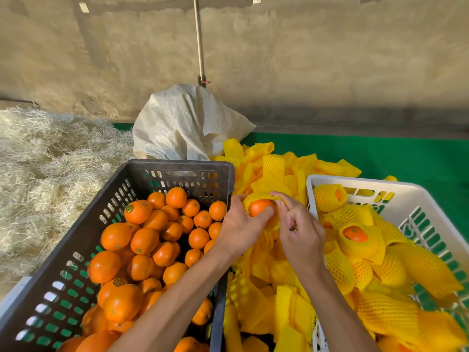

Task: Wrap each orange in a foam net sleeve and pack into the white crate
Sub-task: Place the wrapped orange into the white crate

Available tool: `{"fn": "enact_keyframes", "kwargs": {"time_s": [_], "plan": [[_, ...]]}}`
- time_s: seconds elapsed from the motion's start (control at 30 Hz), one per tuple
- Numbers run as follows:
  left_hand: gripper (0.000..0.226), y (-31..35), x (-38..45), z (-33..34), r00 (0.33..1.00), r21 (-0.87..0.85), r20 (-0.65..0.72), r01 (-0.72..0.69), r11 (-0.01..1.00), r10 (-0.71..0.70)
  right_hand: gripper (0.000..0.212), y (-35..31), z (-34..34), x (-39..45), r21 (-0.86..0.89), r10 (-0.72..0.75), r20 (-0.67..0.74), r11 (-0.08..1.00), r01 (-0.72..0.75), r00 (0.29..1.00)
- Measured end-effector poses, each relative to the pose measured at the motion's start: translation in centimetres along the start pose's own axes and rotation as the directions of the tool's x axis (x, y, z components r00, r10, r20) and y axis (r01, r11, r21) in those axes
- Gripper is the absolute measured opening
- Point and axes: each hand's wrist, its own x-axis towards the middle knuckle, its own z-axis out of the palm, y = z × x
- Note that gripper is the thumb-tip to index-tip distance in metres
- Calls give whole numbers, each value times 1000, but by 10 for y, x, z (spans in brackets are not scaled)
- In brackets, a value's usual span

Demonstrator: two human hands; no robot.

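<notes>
Between the two crates, my left hand [241, 228] grips an orange [258, 206] that sits partly inside a yellow foam net sleeve [256, 195]. My right hand [300, 231] pinches the sleeve's right edge beside the orange. The white crate [416, 199] on the right holds several oranges wrapped in yellow sleeves. One wrapped orange [355, 235] shows its orange top. The dark crate [182, 168] on the left is full of bare oranges [142, 240].
A heap of loose yellow foam sleeves [276, 168] lies between and behind the crates on a green cover [393, 158]. A white woven sack [185, 123] stands behind the dark crate. Pale straw [45, 158] fills the left side. A plaster wall is behind.
</notes>
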Motion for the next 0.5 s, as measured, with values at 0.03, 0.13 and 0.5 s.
{"fn": "enact_keyframes", "kwargs": {"time_s": [0.03,0.13,0.5], "plan": [[64,0,1,0,1000,-1,-4,1,1000,-1,34,0,0,0,15,12,26,1000,-13,1000],[63,-1,2,2,997,37,-12,-80,996,81,26,-1,-2,1,127,118,58,984,-124,991],[14,34,4,60,907,25,183,-390,921,379,22,-23,5,68,205,430,21,882,-425,903]]}}
